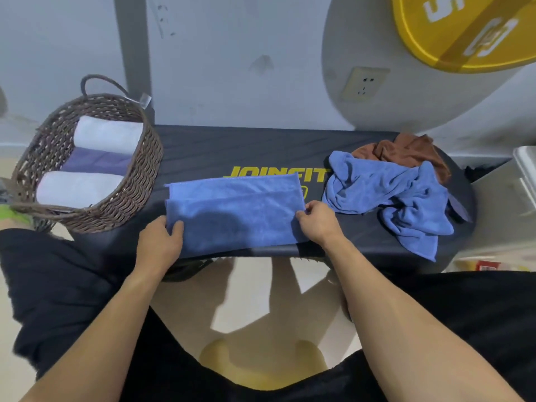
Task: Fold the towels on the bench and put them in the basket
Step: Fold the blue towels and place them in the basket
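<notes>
A blue towel point(236, 211) lies partly folded on the black bench point(220, 149), its near flap doubled over. My left hand point(161, 242) pinches the towel's left edge. At the right edge, my right hand point(317, 220) grips the fold between thumb and fingers. A crumpled blue towel point(388, 192) sits at the bench's right end, with a brown towel point(406, 150) bunched behind it. The woven basket point(139, 181) stands on the bench's left end and holds three rolled towels: two white point(108, 134) and one purple point(98, 162).
A grey wall with a socket point(364, 84) rises right behind the bench. A yellow disc point(464, 30) hangs at the upper right. A pale container edge point(525, 166) sits at far right. My dark-clothed legs and yellow footwear point(261, 364) are below the bench's front edge.
</notes>
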Tool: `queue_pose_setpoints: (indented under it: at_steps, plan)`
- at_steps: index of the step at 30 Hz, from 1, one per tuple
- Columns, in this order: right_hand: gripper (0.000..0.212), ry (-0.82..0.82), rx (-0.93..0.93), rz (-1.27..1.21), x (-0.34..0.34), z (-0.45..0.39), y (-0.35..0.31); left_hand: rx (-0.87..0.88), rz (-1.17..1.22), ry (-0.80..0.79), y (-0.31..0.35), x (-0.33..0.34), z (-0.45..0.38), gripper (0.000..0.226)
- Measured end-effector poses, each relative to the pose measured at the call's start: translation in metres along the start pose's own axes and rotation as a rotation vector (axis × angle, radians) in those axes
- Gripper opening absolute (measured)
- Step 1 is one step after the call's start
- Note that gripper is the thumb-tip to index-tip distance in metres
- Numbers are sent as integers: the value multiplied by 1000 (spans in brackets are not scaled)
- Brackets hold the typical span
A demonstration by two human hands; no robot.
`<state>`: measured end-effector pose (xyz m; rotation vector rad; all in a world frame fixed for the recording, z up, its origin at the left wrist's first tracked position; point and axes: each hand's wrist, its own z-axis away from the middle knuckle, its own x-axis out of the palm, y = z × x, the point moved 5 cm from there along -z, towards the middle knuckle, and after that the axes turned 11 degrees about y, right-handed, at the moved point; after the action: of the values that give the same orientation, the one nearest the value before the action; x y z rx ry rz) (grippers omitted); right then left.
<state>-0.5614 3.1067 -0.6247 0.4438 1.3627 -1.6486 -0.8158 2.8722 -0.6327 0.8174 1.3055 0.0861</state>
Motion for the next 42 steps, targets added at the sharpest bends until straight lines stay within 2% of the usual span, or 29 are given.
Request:
queue_pose_setpoints:
  at_steps: [2,5,6,8,10,13,17,23,28,31,32,34,35,37,40,42]
  plan:
    - [21,-42,78,17,-2,-1,9,-4,-34,-15,-4,1,11,24]
    - [16,-194,305,-221,-3,1,20,2,-31,-37,-8,0,20,26]
    - [21,-231,336,-265,-3,2,20,12,-22,-40,-7,-1,20,27]
    - [30,-233,257,-202,-1,0,16,22,10,-55,-3,-2,15,28]
    - [29,-166,137,-145,0,1,7,6,63,-69,0,-3,7,30]
    - [28,-56,73,-264,-3,0,-1,15,156,-37,3,-7,-5,30]
    - [19,23,93,-323,-5,-4,-4,-61,204,-21,3,-5,-20,35]
    - [29,76,126,-228,3,-10,-4,-209,186,-61,0,3,-32,37]
    - [25,148,153,-187,4,-11,2,-166,146,-41,1,3,-41,43]
    - [35,154,115,-12,1,-11,3,-155,109,-14,8,-4,-39,50]
    - [42,136,108,61,-1,-11,3,-153,103,18,12,-10,-36,46]
    - [50,70,146,167,-6,-13,6,-175,33,140,19,-23,-22,20]
    - [50,35,175,201,-9,-12,6,-148,-42,231,24,-27,-11,20]
    - [51,5,197,258,-10,-9,4,86,-160,305,49,-17,21,34]
    - [51,18,171,290,-2,-3,-2,461,-134,188,93,26,62,40]
    - [49,14,171,264,5,0,-5,510,-195,53,104,52,67,49]
